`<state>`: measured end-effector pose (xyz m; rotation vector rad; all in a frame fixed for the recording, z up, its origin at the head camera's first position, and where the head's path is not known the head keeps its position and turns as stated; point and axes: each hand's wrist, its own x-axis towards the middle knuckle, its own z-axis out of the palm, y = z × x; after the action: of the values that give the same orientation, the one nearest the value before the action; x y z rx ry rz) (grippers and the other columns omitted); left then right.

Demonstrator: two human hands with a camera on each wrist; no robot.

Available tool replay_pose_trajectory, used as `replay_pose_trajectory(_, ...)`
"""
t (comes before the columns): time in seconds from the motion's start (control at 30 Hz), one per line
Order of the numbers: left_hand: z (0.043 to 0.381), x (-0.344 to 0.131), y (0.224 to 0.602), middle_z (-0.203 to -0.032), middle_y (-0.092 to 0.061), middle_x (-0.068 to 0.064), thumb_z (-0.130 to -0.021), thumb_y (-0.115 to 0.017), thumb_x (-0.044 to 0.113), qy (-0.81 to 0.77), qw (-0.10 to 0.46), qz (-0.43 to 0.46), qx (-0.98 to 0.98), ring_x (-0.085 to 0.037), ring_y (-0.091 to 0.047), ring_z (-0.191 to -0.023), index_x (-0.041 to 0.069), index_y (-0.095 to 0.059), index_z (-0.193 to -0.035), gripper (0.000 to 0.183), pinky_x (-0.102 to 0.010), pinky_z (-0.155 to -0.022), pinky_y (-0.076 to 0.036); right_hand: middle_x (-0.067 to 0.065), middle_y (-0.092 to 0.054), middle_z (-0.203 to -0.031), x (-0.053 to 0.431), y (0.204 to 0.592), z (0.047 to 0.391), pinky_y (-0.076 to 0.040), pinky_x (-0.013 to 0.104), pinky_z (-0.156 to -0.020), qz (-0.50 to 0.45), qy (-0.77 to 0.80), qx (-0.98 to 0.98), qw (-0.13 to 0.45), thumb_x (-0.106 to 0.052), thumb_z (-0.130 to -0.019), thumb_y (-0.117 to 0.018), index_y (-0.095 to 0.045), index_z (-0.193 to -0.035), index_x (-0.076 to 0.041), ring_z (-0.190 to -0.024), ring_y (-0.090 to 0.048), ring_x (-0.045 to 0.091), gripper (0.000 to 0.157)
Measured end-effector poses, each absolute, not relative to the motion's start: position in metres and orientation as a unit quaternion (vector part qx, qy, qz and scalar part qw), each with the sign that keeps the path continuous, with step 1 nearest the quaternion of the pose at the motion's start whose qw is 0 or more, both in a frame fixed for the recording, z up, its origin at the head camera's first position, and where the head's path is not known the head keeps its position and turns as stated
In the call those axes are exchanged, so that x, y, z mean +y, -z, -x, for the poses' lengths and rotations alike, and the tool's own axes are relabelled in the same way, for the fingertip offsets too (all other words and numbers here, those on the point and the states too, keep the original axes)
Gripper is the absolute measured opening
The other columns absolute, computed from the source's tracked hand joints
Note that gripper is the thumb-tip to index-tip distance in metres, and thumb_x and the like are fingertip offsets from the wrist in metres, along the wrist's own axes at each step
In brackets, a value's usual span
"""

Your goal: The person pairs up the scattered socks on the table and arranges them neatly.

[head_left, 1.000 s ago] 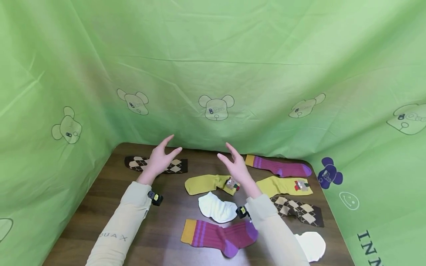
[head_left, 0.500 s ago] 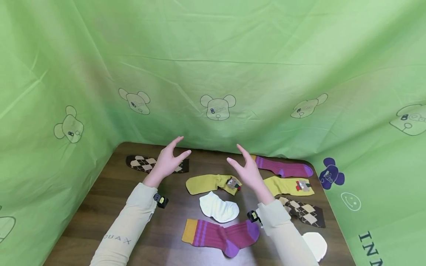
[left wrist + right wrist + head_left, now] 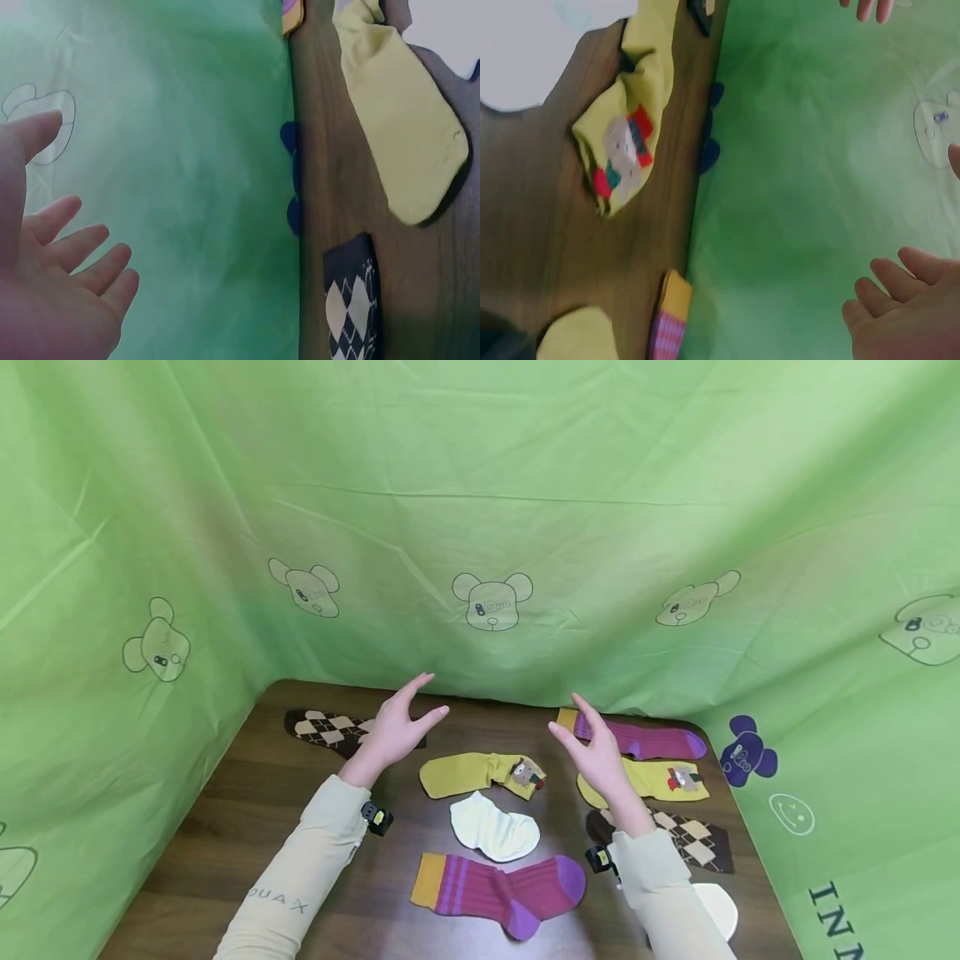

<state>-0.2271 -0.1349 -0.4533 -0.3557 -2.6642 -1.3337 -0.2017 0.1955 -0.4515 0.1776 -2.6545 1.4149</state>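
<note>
My left hand (image 3: 396, 725) hovers above the table with thumb and fingers spread, partly covering a brown argyle sock (image 3: 318, 727). Held apart from it, my right hand (image 3: 602, 758) is also spread, over the right-hand socks. Neither one holds anything. Between them lie a yellow sock (image 3: 459, 775) with an animal figure, a white ankle sock (image 3: 492, 828) and a purple sock (image 3: 480, 889) with an orange cuff. Similar socks lie on the right: purple (image 3: 663, 741), yellow (image 3: 648, 777), argyle (image 3: 693, 839) and white (image 3: 718, 906), some partly hidden by my right arm.
Green cloth (image 3: 480, 485) printed with bear heads hangs behind the dark wooden table (image 3: 195, 868) and at both sides. Small black cameras sit on both wrists, the left camera (image 3: 377, 818) and the right camera (image 3: 600, 859).
Both hands have drifted to the right, the right one farther, so the gap between them has widened. The socks lie where they were.
</note>
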Motion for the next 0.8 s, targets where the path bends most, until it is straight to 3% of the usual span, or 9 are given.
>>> replay_pose_trajectory(0.37, 0.224, -0.111, 0.469, -0.148, -0.032, 0.003, -0.088, -0.058, 0.051, 0.435, 0.056, 0.146, -0.887, -0.019, -0.031, -0.132, 0.023, -0.037, -0.144, 0.066, -0.043, -0.103, -0.029, 0.007, -0.027, -0.150, 0.239, 0.459, 0.194, -0.019, 0.058, -0.103, -0.022, -0.459, -0.885, 0.073, -0.048, -0.088, -0.060, -0.028, -0.148, -0.020, -0.135, -0.022, 0.034, 0.073)
replay_pose_trajectory(0.8, 0.213, -0.068, 0.488, -0.144, -0.038, 0.002, -0.087, -0.060, 0.051, 0.430, 0.043, 0.172, -0.885, -0.017, -0.036, -0.129, 0.024, -0.039, -0.142, 0.065, -0.041, -0.104, -0.029, 0.010, -0.025, -0.150, 0.283, 0.466, 0.178, -0.018, 0.054, -0.105, 0.019, -0.490, -0.868, 0.077, -0.043, -0.091, -0.058, -0.022, -0.149, -0.015, -0.136, -0.019, 0.035, 0.074)
